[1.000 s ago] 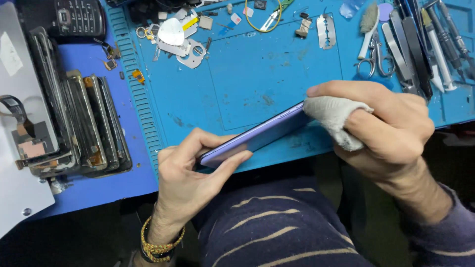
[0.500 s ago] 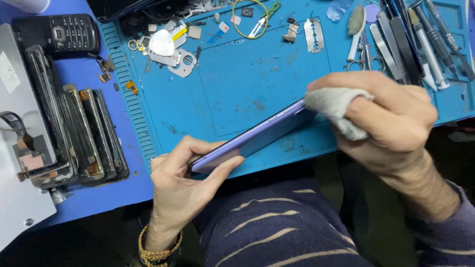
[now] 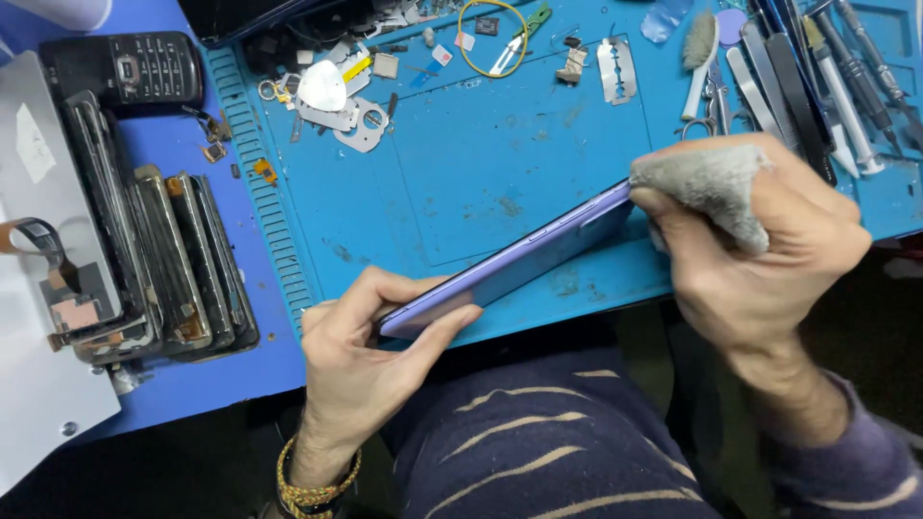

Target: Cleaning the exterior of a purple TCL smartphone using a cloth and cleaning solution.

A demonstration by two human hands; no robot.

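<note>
A slim purple phone (image 3: 519,258) is held on edge over the near rim of the blue work mat (image 3: 481,173). My left hand (image 3: 370,360) grips its near end between thumb and fingers. My right hand (image 3: 760,259) holds a grey cloth (image 3: 707,183) pinched against the phone's far end. A beaded bracelet sits on my left wrist.
A row of phones (image 3: 159,264) stands on edge at the left beside a grey panel (image 3: 38,240). A black keypad phone (image 3: 144,69) lies at the far left. Small parts, a razor blade (image 3: 615,67), a brush, tweezers and screwdrivers (image 3: 817,67) lie along the mat's far side.
The right hand with the cloth has stayed on the phone's far end with only a small shift; the phone keeps the same tilt. The left hand's grip is unchanged.
</note>
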